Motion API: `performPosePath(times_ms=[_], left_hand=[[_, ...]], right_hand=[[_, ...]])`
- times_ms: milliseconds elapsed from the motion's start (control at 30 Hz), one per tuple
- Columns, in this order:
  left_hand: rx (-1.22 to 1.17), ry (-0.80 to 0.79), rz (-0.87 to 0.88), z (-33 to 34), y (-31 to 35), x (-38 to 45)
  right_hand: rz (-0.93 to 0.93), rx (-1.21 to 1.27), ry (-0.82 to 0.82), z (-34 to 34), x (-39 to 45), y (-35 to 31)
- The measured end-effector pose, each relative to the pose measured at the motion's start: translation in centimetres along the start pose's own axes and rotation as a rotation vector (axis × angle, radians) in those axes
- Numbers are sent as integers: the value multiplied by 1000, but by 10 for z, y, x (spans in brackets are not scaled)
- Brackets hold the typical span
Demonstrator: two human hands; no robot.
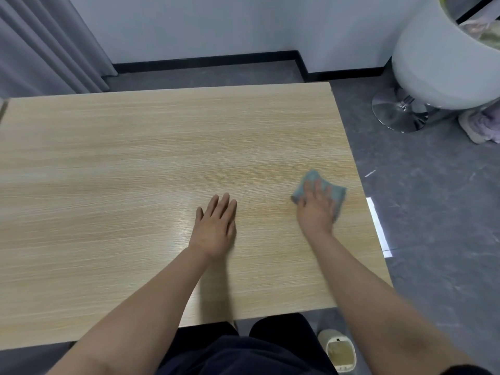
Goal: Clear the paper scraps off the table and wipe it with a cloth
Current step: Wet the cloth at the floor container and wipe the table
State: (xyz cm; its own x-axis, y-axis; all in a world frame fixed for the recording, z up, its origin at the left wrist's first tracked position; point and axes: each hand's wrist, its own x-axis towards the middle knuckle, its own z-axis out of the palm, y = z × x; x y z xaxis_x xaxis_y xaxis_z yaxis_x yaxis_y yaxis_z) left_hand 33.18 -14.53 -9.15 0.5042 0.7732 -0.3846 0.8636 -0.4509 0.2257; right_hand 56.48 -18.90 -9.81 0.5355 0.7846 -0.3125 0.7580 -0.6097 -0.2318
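A light wooden table fills most of the view. My right hand presses flat on a blue-grey cloth near the table's right edge, fingers straight over it. My left hand rests flat on the bare wood at centre, fingers straight and together, holding nothing. I see no paper scraps on the table top.
A white round chair on a chrome base stands on the grey floor at the far right. Grey curtains hang at the back left. A small white scrap lies on the floor right of the table.
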Motion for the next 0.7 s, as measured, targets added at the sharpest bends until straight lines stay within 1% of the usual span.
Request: performPosePath(times_ms=[67, 133, 167, 233, 300, 333, 467, 500, 533, 567, 600, 633, 700], left_hand=[[5, 3, -4, 1, 1, 0], [15, 1, -4, 1, 1, 1], [17, 0, 0, 2, 1, 1], [5, 2, 2, 2, 0, 0], [-13, -1, -2, 2, 0, -1], [-17, -7, -2, 1, 1, -1], [-27, 0, -1, 3, 0, -2], [-25, 2, -3, 4, 0, -2], [-22, 5, -5, 4, 0, -2], [-23, 9, -8, 5, 1, -2], [-25, 10, -11, 6, 2, -1], [-27, 15, -13, 6, 3, -1], [-22, 29, -18, 8, 2, 0]], right_hand=[[-266, -34, -56, 12, -14, -39], [-523, -58, -151, 21, -29, -68], [-594, -74, -179, 22, -32, -71], [-658, -117, -166, 19, -27, -62], [-606, -135, -122, 13, -15, -40], [-522, -117, -107, 8, -7, -25], [-75, -36, 2, -10, 16, 27], [-6, -14, 11, -11, 18, 29], [24, -10, 15, -10, 18, 25], [10, -29, 11, -9, 16, 15], [-51, -55, -7, -5, 12, 0], [-155, -73, -40, -1, 7, -18], [-428, -90, -119, 10, -6, -51]])
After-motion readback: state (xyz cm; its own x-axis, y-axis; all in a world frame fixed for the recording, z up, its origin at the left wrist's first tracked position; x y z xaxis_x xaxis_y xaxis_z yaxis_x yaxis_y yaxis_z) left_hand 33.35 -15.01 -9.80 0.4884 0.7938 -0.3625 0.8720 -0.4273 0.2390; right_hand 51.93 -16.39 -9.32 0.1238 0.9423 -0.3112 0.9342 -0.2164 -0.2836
